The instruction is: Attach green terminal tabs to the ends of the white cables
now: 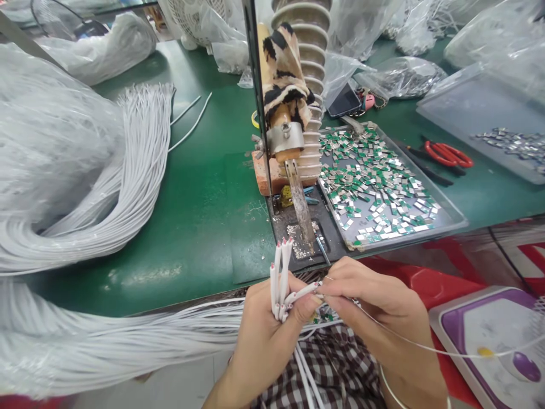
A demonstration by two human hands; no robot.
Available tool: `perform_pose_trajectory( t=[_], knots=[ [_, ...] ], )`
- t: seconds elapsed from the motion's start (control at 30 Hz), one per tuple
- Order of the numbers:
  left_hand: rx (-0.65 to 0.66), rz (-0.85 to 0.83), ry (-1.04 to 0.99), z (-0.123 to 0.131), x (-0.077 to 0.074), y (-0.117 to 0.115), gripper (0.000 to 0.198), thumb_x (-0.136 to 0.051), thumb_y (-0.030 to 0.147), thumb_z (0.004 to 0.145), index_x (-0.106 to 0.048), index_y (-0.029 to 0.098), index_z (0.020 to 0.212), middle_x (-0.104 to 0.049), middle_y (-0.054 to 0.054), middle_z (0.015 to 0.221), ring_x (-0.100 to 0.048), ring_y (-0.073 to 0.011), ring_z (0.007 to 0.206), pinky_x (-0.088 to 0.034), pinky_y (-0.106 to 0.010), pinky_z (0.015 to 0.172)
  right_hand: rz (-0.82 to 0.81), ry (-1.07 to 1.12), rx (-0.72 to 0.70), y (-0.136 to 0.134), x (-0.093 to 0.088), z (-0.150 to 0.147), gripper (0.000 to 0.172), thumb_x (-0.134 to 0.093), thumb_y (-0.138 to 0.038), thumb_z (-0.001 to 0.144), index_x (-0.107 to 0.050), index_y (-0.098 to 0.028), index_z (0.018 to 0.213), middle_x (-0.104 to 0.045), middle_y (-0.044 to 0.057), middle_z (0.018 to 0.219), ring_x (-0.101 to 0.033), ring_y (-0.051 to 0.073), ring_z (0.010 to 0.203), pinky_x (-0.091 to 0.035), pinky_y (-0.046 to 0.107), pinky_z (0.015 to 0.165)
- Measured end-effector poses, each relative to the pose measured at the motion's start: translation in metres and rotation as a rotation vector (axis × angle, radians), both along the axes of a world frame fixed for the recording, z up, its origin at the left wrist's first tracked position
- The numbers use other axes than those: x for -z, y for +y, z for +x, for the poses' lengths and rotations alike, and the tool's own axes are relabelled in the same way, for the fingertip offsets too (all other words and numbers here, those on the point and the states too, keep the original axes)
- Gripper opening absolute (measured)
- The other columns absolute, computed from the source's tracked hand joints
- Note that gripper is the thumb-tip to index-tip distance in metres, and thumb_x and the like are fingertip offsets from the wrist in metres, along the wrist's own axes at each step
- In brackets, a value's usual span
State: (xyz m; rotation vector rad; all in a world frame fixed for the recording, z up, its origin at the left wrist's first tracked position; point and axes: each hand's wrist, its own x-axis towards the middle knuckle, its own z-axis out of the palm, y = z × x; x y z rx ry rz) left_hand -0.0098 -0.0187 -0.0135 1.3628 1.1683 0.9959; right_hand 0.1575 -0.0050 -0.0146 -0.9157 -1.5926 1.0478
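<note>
My left hand (260, 341) is closed around several white cables (279, 281), whose stripped ends show reddish tips. Most of these ends point up, while one leans right across my left thumb. At that tip my right hand (378, 304) pinches a thin silvery solder wire (409, 345), which trails off to the right edge. Directly beyond my hands, a soldering iron (300, 207) is clamped with its bit angled down toward a dark base spotted with solder (300, 250). The exact contact between wire and cable end is too small to make out.
A clear tray (453, 218) of small green-and-silver circuit boards stands right of the iron. Red-handled pliers (449, 154) lie beyond it. A thick bundle of white cables (145, 170) covers the left, and another (128, 346) crosses below the table edge. A ribbed hose (304, 40) rises behind.
</note>
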Motion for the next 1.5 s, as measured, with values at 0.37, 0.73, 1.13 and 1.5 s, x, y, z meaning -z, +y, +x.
perform_pose_trajectory(
  t=[0.37, 0.73, 1.13, 1.5],
  knots=[
    [-0.153, 0.074, 0.007, 0.002, 0.008, 0.0, 0.017, -0.069, 0.028, 0.086, -0.07, 0.019, 0.072, -0.062, 0.001, 0.064, -0.051, -0.0121, 0.056, -0.036, -0.024, 0.055, -0.177, -0.204, 0.04, 0.012, -0.008, 0.004, 0.022, -0.051, -0.017, 0.092, -0.059, -0.019, 0.072, -0.058, -0.003, 0.067, -0.052, 0.01, 0.058, -0.042, 0.023, 0.055],
    [-0.354, -0.005, -0.038, 0.003, 0.011, 0.0, 0.003, -0.071, 0.017, 0.077, -0.072, 0.02, 0.075, -0.064, -0.003, 0.097, -0.06, -0.0152, 0.081, -0.045, -0.025, 0.074, 0.128, -0.923, 0.61, 0.086, 0.02, 0.052, 0.014, -0.069, -0.014, 0.077, -0.064, -0.018, 0.065, -0.063, 0.006, 0.071, -0.058, 0.026, 0.078, -0.037, 0.034, 0.06],
    [-0.278, 0.06, -0.074, 0.014, -0.002, 0.01, 0.02, -0.06, 0.016, 0.085, -0.072, 0.02, 0.069, -0.076, -0.003, 0.084, -0.067, -0.0174, 0.079, -0.049, -0.026, 0.075, 0.022, -0.147, 0.312, 0.009, 0.0, -0.009, 0.011, -0.064, -0.012, 0.086, -0.067, -0.023, 0.084, -0.067, -0.006, 0.067, -0.058, 0.006, 0.051, -0.046, 0.015, 0.047],
    [-0.272, 0.123, -0.037, 0.014, -0.006, 0.015, 0.022, -0.059, 0.009, 0.082, -0.069, 0.019, 0.064, -0.076, 0.0, 0.078, -0.066, -0.0136, 0.073, -0.049, -0.02, 0.069, 0.109, -0.145, 0.338, 0.003, 0.005, -0.014, 0.015, -0.062, -0.011, 0.089, -0.066, -0.025, 0.092, -0.069, -0.007, 0.079, -0.066, 0.005, 0.067, -0.055, 0.012, 0.066]
  ],
)
